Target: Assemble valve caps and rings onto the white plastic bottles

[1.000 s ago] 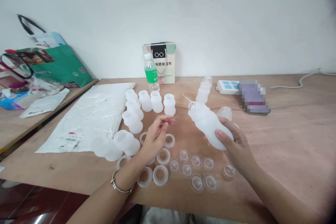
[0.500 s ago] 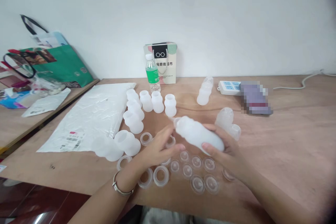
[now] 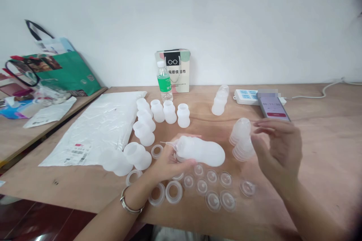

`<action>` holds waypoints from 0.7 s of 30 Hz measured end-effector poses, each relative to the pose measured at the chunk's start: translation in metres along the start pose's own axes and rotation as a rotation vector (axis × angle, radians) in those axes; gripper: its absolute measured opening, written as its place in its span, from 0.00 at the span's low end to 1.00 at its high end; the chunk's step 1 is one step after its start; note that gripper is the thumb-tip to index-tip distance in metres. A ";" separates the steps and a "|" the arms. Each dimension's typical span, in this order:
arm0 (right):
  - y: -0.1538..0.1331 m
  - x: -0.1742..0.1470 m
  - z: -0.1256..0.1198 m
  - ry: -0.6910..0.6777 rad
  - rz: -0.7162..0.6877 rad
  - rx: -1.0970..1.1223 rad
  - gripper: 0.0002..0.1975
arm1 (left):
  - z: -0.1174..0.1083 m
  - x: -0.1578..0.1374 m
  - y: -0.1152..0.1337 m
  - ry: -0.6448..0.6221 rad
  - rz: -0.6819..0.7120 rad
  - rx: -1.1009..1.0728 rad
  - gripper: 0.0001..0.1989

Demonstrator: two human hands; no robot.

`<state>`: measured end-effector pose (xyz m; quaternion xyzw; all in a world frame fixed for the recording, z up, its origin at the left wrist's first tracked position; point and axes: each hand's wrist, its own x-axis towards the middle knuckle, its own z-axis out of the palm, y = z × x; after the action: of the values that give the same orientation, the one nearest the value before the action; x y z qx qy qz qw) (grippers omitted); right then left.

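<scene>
My left hand (image 3: 166,160) is wrapped round the neck end of a white baby bottle (image 3: 202,150), which lies tilted nearly flat above the table. A clear teat with a thin tip points left from its neck. My right hand (image 3: 278,154) is off the bottle, fingers bent and thumb apart, just right of the stacked clear dome caps (image 3: 242,141); nothing shows in it. Below the bottle lie several clear teats (image 3: 212,176) and translucent screw rings (image 3: 174,192). Open white bottle bodies (image 3: 183,116) stand to the left and behind. One capped bottle (image 3: 220,100) stands farther back.
A white plastic mailer bag (image 3: 96,128) lies at the left. At the back stand a water bottle (image 3: 164,81) and a paper gift bag (image 3: 181,71). A power strip (image 3: 245,97) and a phone (image 3: 274,107) sit back right. A green bag (image 3: 70,71) leans far left.
My right hand has let go of the bottle and moved right, to beside the dome caps. My left hand has closed on the bottle's neck end, and the bottle is lower and more level.
</scene>
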<state>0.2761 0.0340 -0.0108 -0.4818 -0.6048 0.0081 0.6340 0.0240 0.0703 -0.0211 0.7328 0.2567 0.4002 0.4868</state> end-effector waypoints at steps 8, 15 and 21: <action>0.039 0.024 -0.003 -0.227 0.268 -0.355 0.24 | 0.005 0.004 -0.001 0.120 -0.051 0.044 0.22; 0.038 0.024 0.001 -0.277 0.443 -0.282 0.19 | 0.005 0.004 -0.001 0.152 -0.037 0.041 0.23; 0.017 0.023 0.004 0.076 0.225 -0.095 0.17 | 0.006 0.004 -0.003 0.200 0.015 0.005 0.23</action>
<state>0.2894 0.0593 -0.0047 -0.5760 -0.5222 0.0324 0.6281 0.0312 0.0719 -0.0240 0.6923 0.2994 0.4745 0.4538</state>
